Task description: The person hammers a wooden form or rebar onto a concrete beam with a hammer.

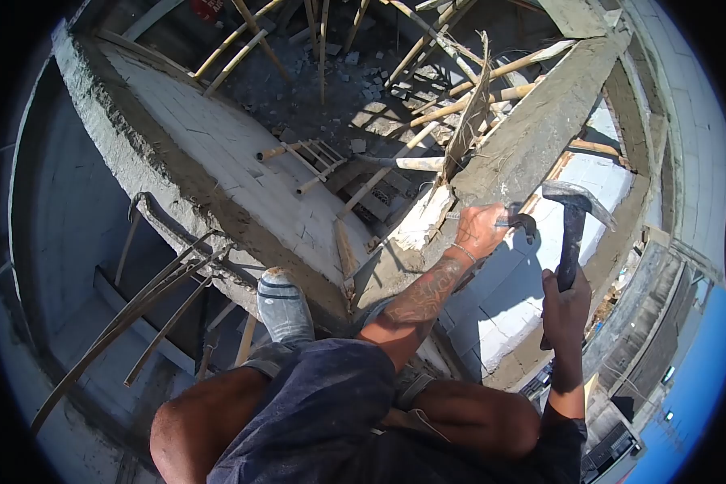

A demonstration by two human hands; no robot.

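Note:
My left hand (480, 231) is closed around a short metal pry bar (527, 225) with a dark hooked end that sticks out to the right. The bar's other end points left, close to a rough, splintered board edge (427, 216) on the concrete beam (532, 153). On the right, my right hand (565, 313) grips the dark handle of a hammer (573, 234). Its metal head is raised above and to the right of the pry bar, apart from it. A ragged upright strip of wood (469, 117) stands just beyond my left hand.
My foot in a grey shoe (284, 306) rests on the left-hand beam (149, 157), where the two beams meet. Bent rebar (137, 310) juts out at left. Bamboo poles (323, 52) and a ladder (323, 173) stand far below, among rubble. A block wall (508, 290) drops away at right.

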